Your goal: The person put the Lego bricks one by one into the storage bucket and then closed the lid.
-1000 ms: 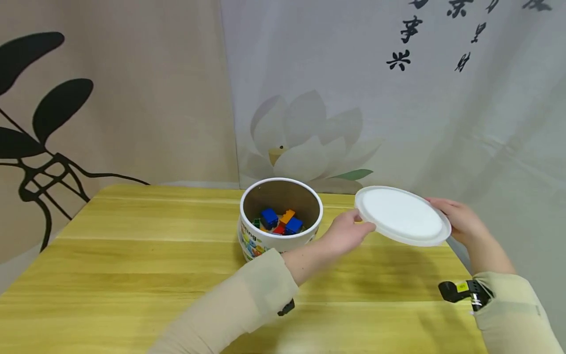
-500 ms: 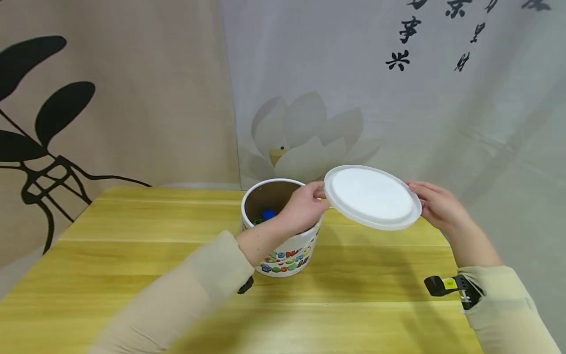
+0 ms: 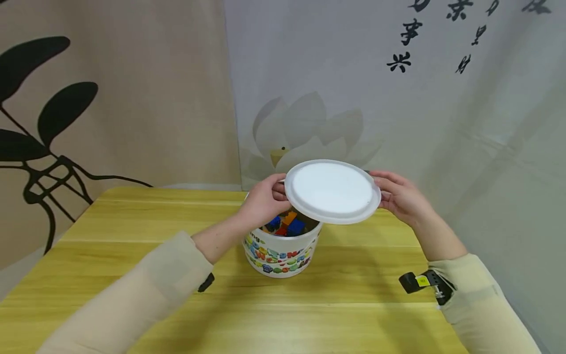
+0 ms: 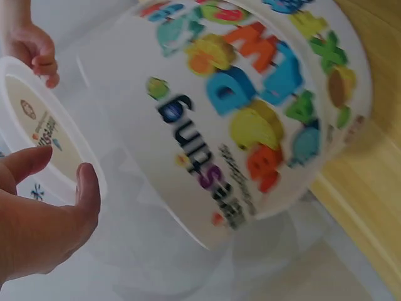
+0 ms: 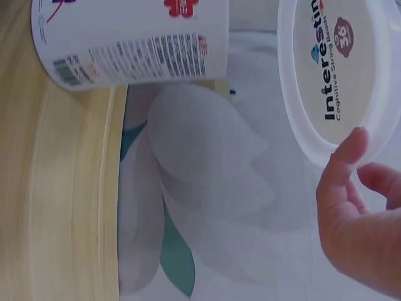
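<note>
A round white lid [image 3: 332, 191] hangs tilted above the right part of the white bucket [image 3: 278, 263], overlapping its mouth in the head view. My left hand [image 3: 264, 200] pinches the lid's left rim, while my right hand [image 3: 403, 197] grips the opposite side. Blue, orange and red toy blocks [image 3: 295, 227] lie inside the bucket; the lid and left hand hide part of its opening. Both wrist views show the printed underside of the lid [image 5: 338, 81]. In the left wrist view, the bucket [image 4: 188, 113] bears colourful letters and shapes, beside my left hand [image 4: 50, 219].
The bucket stands on a wooden table [image 3: 132, 275]. Behind the table hangs a light curtain [image 3: 424, 123] printed with a flower and dark characters. A dark plant pattern [image 3: 66, 108] covers the cloth on the left.
Both hands have carried the lid leftward and upward, from right of the bucket to over its right part. The bucket has stayed in place.
</note>
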Demonstrator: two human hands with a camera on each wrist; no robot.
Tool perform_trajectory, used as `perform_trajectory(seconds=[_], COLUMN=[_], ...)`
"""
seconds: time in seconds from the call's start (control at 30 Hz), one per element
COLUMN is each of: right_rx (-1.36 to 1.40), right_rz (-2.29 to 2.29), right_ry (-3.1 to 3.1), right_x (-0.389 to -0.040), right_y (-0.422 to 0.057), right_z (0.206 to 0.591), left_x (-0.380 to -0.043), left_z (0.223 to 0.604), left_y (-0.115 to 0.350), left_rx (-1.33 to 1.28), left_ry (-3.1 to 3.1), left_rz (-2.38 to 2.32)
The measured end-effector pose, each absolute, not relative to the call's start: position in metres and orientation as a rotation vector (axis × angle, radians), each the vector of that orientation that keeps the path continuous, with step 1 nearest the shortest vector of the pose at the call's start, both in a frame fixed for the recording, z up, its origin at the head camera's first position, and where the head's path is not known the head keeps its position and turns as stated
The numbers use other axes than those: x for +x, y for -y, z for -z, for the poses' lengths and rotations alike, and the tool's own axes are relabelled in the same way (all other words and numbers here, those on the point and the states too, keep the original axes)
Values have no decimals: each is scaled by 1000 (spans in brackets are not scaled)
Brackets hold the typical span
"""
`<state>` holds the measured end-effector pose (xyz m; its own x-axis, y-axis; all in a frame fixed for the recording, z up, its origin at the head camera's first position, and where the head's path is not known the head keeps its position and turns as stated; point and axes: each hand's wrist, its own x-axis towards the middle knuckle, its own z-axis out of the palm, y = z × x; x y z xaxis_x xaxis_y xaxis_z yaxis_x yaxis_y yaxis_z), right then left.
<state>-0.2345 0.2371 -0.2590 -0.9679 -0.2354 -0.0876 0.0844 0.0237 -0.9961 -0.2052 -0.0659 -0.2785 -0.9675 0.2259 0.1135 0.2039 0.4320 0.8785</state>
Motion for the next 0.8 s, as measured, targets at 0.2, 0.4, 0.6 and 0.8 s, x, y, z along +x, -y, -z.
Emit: perform_trajectory(seconds=[0.2,0.4,0.6,0.8], right_rx=[-237,-415,-566,-573], right_rz=[2041,2061,2068,2132], right_ry=[-2083,-2034,-2221,-2437], right_x=[-238,-235,-229,-228], right_y=[-217,-202,-187,-171], right_z=[262,262,260,255], left_x=[-204,-204,-206,-205], left_z=[281,278,268,259], left_y=[89,113,128,135], left_rx=[446,470,496,517], left_ry=[-2635,-2749,-2898,-3003], left_rz=[-1627,-1575,-1561,-1569])
